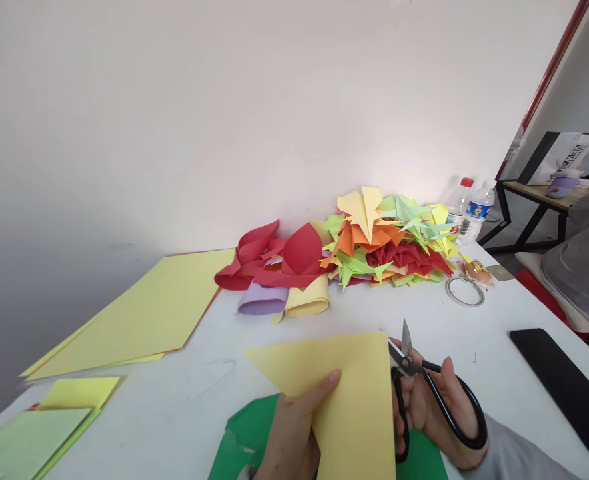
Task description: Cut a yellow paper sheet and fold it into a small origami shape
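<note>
The yellow sheet [354, 400] is held up above the middle of the table's near side, a sharp corner pointing toward the left edge. The left hand [294, 427] is clamped on it, thumb on top; the right hand [432, 413] is closed around the handles of the scissors [408, 365]. Their blades stand open beside the sheet's right side; whether they touch the paper cannot be told. No cut shows along that side, so the cutting there looks undone. A green sheet [252, 427] lies beneath the hands.

Toward the far edge, a purple tube [264, 295] and a yellow tube [308, 297] of rolled paper show open, hollow ends. Red curled pieces [302, 250] lie on them, and a heap of folded paper shapes [384, 243] sits to their right; these appear already worked. Large flat sheets [149, 307] at the far left and small sheets [29, 440] at the near left corner seem unworked.

By the far right corner stand a red-capped bottle [458, 201] and a blue-labelled bottle [477, 212]; their contents cannot be made out. Near them, a clear packet [477, 272] holds something brown, just beside a tape roll [466, 305].
</note>
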The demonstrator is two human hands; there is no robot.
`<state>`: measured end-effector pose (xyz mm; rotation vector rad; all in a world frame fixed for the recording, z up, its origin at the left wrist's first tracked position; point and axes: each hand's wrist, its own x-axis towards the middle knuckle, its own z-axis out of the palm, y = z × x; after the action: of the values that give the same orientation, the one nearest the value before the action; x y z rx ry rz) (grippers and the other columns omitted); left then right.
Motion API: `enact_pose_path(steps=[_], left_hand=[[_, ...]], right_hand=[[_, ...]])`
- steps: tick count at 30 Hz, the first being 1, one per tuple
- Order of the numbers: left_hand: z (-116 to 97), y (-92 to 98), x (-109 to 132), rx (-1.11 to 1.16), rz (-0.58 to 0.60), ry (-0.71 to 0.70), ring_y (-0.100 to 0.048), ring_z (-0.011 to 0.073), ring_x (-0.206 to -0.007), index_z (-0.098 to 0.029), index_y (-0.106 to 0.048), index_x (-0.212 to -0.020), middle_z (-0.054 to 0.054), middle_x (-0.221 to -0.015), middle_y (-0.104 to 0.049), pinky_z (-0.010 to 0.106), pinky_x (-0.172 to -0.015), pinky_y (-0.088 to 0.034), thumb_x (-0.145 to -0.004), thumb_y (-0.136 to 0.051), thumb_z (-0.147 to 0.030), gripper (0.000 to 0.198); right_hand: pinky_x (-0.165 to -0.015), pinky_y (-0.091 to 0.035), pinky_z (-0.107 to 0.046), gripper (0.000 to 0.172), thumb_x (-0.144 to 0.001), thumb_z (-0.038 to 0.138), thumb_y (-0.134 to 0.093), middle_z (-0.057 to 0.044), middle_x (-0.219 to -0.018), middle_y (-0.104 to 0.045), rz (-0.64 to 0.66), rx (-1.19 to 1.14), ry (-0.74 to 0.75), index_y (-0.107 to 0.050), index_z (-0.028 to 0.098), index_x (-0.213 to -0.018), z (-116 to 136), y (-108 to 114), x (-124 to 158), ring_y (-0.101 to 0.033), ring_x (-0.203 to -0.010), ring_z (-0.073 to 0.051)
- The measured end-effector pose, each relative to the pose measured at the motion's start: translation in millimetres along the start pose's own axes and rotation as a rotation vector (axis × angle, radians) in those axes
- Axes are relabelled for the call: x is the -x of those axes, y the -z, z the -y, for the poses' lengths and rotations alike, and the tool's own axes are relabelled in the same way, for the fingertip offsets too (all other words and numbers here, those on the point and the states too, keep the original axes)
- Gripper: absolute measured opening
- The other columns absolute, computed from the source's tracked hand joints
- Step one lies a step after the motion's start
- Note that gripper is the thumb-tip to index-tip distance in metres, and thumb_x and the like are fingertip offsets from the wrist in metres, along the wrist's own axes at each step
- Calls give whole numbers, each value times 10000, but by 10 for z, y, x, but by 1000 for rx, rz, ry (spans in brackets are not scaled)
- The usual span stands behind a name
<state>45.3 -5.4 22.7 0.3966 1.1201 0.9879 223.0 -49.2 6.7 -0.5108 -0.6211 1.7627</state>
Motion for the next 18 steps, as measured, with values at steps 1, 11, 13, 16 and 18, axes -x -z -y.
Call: enact_pose_path(steps=[1,11,13,16,18], left_hand=[[4,9,-12,8,9,4,-699,355,-880,-124,-603,-1165,151,-954,-741,441,-727,-594,-601,-808,-223,608],[53,25,-18,32,27,-37,-692,336,-924,-159,-525,-1277,141,-1052,-719,435,-803,-576,-581,-836,-211,763],[64,20,-14,20,31,-37,-685,338,-943,-158,-521,-1281,145,-1074,-712,433,-811,-574,-574,-843,-211,778],[65,6,-5,6,33,-48,-679,345,-955,-150,-526,-1275,148,-1078,-710,434,-802,-575,-564,-848,-227,784],[53,-5,5,4,34,-52,-678,351,-955,-142,-537,-1262,149,-1066,-713,436,-796,-575,-558,-848,-235,776]], right_hand=[[-466,-486,-274,807,-772,770,-426,-34,-731,-598,2,3,0,-366,220,-1360,0,14,-1,-565,-552,-158],[-625,-517,-349,733,-780,749,-443,-75,-833,-635,15,-24,-6,-456,217,-1284,12,-17,5,-619,-689,-203],[-640,-518,-355,720,-776,741,-463,-84,-862,-645,-4,-25,-14,-463,223,-1276,33,-51,9,-625,-709,-210],[-641,-520,-360,720,-765,744,-476,-92,-878,-652,-29,-11,-16,-476,222,-1261,45,-64,9,-629,-721,-218],[-635,-521,-364,717,-764,746,-476,-82,-860,-652,-23,-19,-6,-479,227,-1259,35,-51,5,-630,-718,-221]])
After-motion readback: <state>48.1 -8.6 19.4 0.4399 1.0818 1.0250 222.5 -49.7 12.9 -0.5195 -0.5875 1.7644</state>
